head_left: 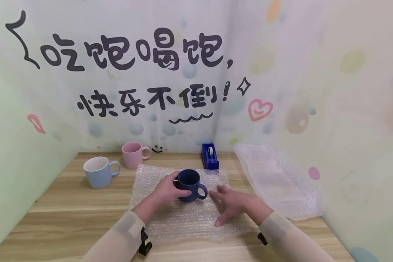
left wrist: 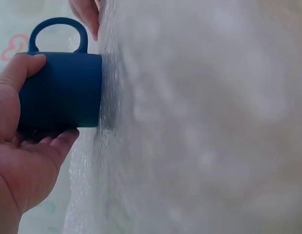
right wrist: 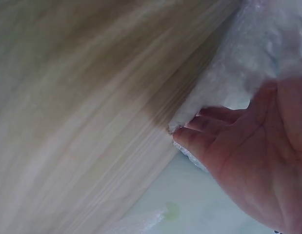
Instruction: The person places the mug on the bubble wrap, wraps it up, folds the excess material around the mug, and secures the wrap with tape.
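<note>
A dark blue mug [head_left: 189, 185] stands upright on a sheet of bubble wrap [head_left: 183, 225], its handle pointing right. My left hand [head_left: 168, 189] grips the mug from the left, thumb across its near side and fingers around the back, as the left wrist view also shows with the mug [left wrist: 63, 90]. Just right of the mug's handle is my right hand [head_left: 230, 203], fingers spread and holding nothing. In the right wrist view its fingers [right wrist: 194, 139] reach the bubble wrap [right wrist: 233, 73] near the sheet's edge.
At the back left stand a light blue mug [head_left: 98, 173] and a pink mug [head_left: 132, 155]. A blue tape dispenser [head_left: 210, 157] sits behind the wrap. More bubble wrap [head_left: 278, 182] lies along the right, against the wall. The wooden table [head_left: 68, 214] meets walls on several sides.
</note>
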A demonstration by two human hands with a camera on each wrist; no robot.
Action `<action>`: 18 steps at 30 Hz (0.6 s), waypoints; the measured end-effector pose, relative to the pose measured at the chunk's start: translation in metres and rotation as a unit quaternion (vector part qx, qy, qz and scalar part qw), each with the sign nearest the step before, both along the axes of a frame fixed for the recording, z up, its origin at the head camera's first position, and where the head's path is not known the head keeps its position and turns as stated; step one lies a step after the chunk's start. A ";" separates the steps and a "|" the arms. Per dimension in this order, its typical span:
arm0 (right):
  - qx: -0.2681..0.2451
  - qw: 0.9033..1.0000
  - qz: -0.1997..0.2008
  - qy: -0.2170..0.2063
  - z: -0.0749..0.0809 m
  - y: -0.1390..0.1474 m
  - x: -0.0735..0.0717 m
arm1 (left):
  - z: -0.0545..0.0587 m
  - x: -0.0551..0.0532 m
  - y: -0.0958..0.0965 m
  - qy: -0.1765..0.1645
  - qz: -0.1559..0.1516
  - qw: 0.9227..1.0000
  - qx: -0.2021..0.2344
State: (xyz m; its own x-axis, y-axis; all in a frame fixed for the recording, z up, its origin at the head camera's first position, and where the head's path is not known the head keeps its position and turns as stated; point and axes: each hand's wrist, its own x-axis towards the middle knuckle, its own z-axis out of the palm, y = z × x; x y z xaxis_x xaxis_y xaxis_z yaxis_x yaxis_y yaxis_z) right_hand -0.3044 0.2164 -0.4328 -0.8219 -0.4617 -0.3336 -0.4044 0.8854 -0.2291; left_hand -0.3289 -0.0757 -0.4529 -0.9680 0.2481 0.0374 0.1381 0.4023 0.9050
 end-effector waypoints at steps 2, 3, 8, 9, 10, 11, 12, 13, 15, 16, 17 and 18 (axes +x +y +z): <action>0.000 1.000 0.001 0.000 0.000 0.000 -0.001 | 0.000 -0.001 -0.001 -0.006 -0.005 1.000 0.001; 0.001 1.000 0.000 -0.001 0.000 0.001 -0.002 | 0.001 -0.001 -0.001 -0.008 -0.007 1.000 0.000; 0.003 1.000 0.003 0.006 -0.003 -0.001 -0.004 | 0.006 -0.001 -0.005 -0.011 -0.013 1.000 -0.013; 0.005 1.000 0.005 0.008 -0.003 -0.001 -0.005 | 0.007 0.000 -0.006 -0.010 -0.013 1.000 -0.015; 0.006 1.000 0.008 0.010 -0.003 -0.001 -0.006 | 0.008 -0.001 -0.006 -0.008 -0.014 1.000 -0.019; 0.006 1.000 0.011 0.009 -0.003 0.000 -0.006 | 0.009 -0.001 -0.006 -0.007 -0.014 1.000 -0.023; 0.005 1.000 0.018 0.009 -0.002 0.001 -0.007 | 0.009 -0.001 -0.006 -0.006 -0.014 1.000 -0.026; 0.004 1.000 0.025 0.011 0.000 0.003 -0.009 | 0.009 -0.001 -0.006 -0.008 -0.013 0.999 -0.029; -0.018 0.999 0.028 0.009 0.004 0.007 -0.013 | 0.008 -0.001 -0.006 -0.010 -0.014 0.999 -0.032; -0.035 0.999 0.021 0.013 0.007 0.010 -0.017 | 0.008 -0.002 -0.005 -0.011 -0.015 0.999 -0.033; -0.053 0.998 0.013 0.025 0.010 0.012 -0.021 | 0.007 -0.002 -0.005 -0.013 -0.016 0.999 -0.033; -0.072 0.996 0.003 0.043 0.013 0.015 -0.026 | 0.007 -0.002 -0.005 -0.013 -0.016 0.999 -0.034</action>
